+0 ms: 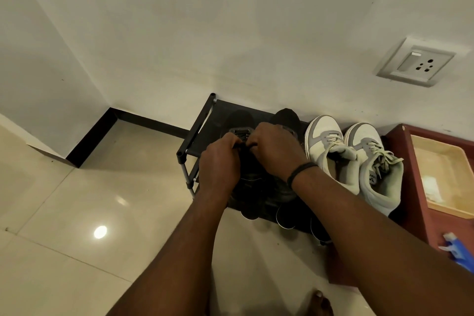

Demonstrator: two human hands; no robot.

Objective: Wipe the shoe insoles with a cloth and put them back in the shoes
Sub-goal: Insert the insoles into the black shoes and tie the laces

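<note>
A pair of black shoes sits on top of a black shoe rack (202,120); the left black shoe (239,120) lies under both my hands, the right black shoe (286,117) beside it. My left hand (220,161) and my right hand (275,149) meet over the left black shoe, fingers curled at its tongue or laces. What exactly they pinch is hidden. A pair of white and grey sneakers (354,156) stands to the right on the same rack. No insole or cloth is plainly visible.
The rack stands against a white wall with a socket plate (415,63). A red-brown cabinet (420,187) with a light wooden tray is at the right. A blue object (456,249) lies at the right edge. Glossy beige floor tiles (89,213) spread left. My bare toes (320,303) show below.
</note>
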